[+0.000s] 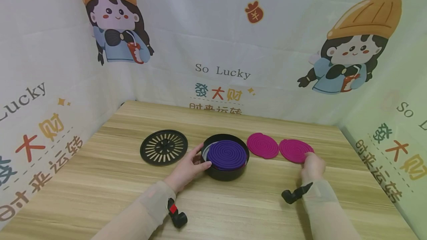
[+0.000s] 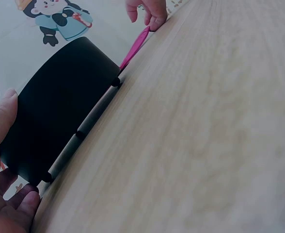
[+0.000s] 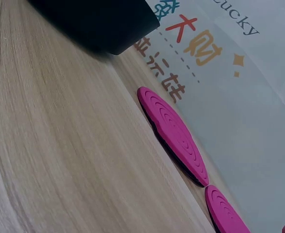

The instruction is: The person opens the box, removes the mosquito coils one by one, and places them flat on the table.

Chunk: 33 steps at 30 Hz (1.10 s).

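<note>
My left hand (image 1: 188, 168) grips the left side of a round black mosquito coil holder (image 1: 225, 174), thumb at the front and fingers around the back. A purple mosquito coil (image 1: 228, 155) sits in the holder, slightly above its front rim. Two pink mosquito coils lie flat to the right, edges nearly touching: a near one (image 1: 262, 145) beside the holder and a farther one (image 1: 295, 150). At the right front edge of the farther coil, my right hand (image 1: 313, 165) has its fingertips down; whether they pinch it is hidden. The left wrist view shows the holder's side (image 2: 60, 102) and short feet.
A black slotted lid (image 1: 164, 147) with a central knob lies left of the holder. The wooden table (image 1: 230, 210) meets a printed cloth backdrop (image 1: 277, 77) at the back and sides. Black wrist cameras hang below each forearm.
</note>
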Available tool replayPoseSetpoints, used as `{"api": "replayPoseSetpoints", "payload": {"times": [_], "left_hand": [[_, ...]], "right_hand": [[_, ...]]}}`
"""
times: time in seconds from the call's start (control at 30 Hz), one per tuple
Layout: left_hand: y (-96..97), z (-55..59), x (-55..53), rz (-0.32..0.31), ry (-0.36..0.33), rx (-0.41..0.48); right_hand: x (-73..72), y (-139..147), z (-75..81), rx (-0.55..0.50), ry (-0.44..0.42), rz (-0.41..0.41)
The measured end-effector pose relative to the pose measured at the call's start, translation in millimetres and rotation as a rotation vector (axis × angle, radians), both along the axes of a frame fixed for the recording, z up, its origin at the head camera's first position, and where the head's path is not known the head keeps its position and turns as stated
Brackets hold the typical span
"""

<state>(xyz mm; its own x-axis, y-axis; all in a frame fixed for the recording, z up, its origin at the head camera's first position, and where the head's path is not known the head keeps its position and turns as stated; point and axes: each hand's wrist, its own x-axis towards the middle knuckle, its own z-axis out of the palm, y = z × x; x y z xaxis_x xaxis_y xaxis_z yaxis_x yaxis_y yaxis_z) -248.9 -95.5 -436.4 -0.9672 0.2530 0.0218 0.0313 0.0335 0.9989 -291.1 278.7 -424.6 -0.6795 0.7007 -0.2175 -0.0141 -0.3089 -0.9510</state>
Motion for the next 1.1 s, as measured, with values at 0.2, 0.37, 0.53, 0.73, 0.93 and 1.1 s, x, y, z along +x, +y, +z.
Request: {"api": "replayPoseSetpoints", "payload": {"times": [0.2, 0.37, 0.53, 0.73, 0.93, 1.1], "left_hand": [[0.4, -13.8, -9.5, 0.019, 0.0, -0.004], [0.7, -26.4, -17.3, 0.036, 0.0, -0.01], [0.7, -26.3, -17.8, 0.038, -0.007, -0.013], [0.6, -25.1, -15.8, 0.031, 0.004, -0.001], [1.0, -25.1, -15.8, 0.031, 0.006, -0.003], [0.7, -25.5, -15.8, 0.037, -0.001, -0.011]], "right_hand": [[5.2, -1.7, 7.8, -0.035, -0.059, 0.026], [8.9, -4.7, 12.3, -0.013, -0.082, 0.041], [12.9, -9.4, 16.2, -0.001, -0.079, 0.036], [10.2, -6.7, 14.2, -0.029, -0.082, 0.059], [11.6, -2.6, 14.2, -0.047, -0.079, 0.085], [12.5, -0.7, 16.6, -0.09, -0.057, 0.108]]}}
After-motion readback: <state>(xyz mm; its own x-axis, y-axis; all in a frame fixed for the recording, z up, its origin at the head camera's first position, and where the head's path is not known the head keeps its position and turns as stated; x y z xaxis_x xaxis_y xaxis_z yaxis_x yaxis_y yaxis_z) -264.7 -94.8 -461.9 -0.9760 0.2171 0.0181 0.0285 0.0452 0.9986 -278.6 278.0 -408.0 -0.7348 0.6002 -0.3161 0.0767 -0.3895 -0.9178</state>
